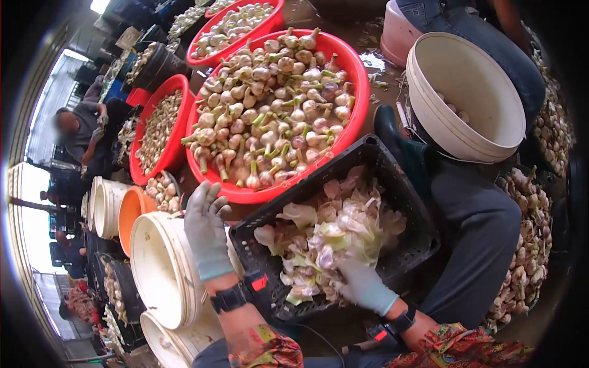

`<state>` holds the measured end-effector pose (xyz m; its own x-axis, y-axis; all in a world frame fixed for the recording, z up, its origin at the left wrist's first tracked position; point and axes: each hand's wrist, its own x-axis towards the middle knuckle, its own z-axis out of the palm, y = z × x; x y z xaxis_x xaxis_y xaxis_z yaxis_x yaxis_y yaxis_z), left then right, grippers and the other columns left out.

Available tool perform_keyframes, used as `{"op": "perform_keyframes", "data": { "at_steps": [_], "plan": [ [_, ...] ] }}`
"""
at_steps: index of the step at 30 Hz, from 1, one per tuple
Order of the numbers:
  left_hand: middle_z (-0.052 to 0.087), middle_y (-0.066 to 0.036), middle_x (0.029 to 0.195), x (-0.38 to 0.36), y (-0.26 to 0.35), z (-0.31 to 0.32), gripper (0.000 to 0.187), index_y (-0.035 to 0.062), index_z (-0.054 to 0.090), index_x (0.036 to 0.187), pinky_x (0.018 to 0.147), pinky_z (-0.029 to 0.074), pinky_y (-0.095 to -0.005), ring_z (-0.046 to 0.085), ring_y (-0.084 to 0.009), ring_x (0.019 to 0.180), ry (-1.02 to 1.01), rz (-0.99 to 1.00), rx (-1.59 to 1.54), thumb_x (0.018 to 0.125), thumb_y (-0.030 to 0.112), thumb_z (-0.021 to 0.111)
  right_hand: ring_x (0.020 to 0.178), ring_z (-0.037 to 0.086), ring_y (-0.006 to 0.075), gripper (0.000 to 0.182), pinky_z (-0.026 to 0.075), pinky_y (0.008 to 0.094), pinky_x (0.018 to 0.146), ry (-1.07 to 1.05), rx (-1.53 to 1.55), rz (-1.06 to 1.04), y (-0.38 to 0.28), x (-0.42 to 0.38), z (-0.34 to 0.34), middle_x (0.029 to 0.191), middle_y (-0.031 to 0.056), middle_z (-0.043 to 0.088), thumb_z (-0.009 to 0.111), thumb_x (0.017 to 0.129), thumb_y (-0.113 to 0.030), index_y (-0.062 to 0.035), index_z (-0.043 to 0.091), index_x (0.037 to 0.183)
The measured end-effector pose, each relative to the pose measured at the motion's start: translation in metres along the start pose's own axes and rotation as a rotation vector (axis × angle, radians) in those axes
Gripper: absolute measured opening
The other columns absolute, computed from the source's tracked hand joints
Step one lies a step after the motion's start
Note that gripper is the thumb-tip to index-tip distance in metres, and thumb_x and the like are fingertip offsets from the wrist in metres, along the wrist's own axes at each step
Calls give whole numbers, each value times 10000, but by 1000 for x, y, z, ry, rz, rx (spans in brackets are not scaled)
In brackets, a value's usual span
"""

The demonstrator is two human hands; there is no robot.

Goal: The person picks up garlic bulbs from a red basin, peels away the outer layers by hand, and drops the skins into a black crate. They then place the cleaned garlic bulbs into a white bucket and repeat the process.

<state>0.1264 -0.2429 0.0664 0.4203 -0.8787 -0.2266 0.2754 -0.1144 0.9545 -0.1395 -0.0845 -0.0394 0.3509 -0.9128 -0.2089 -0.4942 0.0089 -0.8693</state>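
Observation:
My left hand (207,227), in a pale glove, is raised beside the near rim of the large red tub (361,92), its fingers apart and nothing in them. That tub is heaped with garlic bulbs (270,116) that have short cut stems. In front of me a black plastic crate (423,236) sits tilted, holding a loose pile of papery garlic skins (343,227). My right hand (366,288), gloved too, reaches into the crate and touches the skins at the pile's near side. Its fingertips are partly buried and blurred, so their grip is hidden.
White buckets (161,270) and an orange bucket (132,211) crowd my left. A white bucket (469,98) with a few bulbs leans at right, near another person's jeans-clad leg (485,43). Sacks of garlic (527,245) line the right. A seated person (86,132) works far left.

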Motion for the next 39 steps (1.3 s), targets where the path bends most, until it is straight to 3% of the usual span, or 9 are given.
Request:
{"op": "perform_keyframes", "data": {
  "at_steps": [4,6,9,12,16,20,24,27,39],
  "plan": [
    [640,-101,904,129,-64,24,384,-19,530,1180,475,470,-264,564,-129,573,-213,-286,861,828,100,625,845,577,413,237,470,471,731,-106,141,108,9,12,-4,910,206,587,545,883,-261,-36,546,958],
    [630,-165,1027,201,-111,-11,792,-3,325,1391,799,509,-346,633,-285,903,-482,-149,1500,718,141,715,820,582,413,235,472,473,721,-230,196,226,8,22,-12,884,208,587,542,889,-263,-39,545,960],
    [550,-120,1049,202,-129,9,980,36,109,1460,843,454,-303,552,-199,903,-675,-387,1846,727,181,744,785,579,416,232,469,465,694,-208,272,273,13,31,-10,817,216,580,556,890,-259,-33,538,939],
    [546,-116,1079,192,-121,37,923,22,262,1394,854,444,-285,549,-200,907,-735,-472,2030,674,249,793,775,577,416,238,465,453,677,-205,335,289,10,32,-11,790,227,573,570,890,-253,-18,535,903],
    [632,-149,992,182,-102,32,796,-14,393,1292,795,506,-341,626,-264,917,-598,-468,1509,645,225,789,781,589,405,238,477,452,685,-178,281,278,12,27,-12,814,205,592,536,910,-282,-48,550,949],
    [633,-107,932,108,-67,25,421,-6,540,1147,644,504,-313,619,-199,788,-345,-300,715,891,328,557,779,595,386,312,479,420,671,-17,311,110,-6,17,-26,812,205,587,533,915,-347,-44,573,982],
    [626,-71,835,-23,-63,25,482,67,575,1020,494,426,-254,555,-179,598,-207,-259,-46,938,525,451,851,623,367,418,505,418,722,105,421,-4,-17,5,-27,894,177,639,529,919,-306,-95,492,1277],
    [621,-75,766,-116,-80,26,479,66,583,994,384,360,-259,484,-169,461,-26,-343,-150,936,525,457,770,621,367,557,494,450,654,140,387,-225,-26,-5,-37,829,192,631,546,905,-264,-116,336,1400],
    [605,-12,747,-247,-100,-12,416,97,581,922,363,342,-203,530,-110,509,459,-351,-67,925,506,503,794,641,371,320,498,443,705,-185,172,-204,-38,-51,13,847,197,653,455,958,-250,-142,491,1257]
  ]
}}
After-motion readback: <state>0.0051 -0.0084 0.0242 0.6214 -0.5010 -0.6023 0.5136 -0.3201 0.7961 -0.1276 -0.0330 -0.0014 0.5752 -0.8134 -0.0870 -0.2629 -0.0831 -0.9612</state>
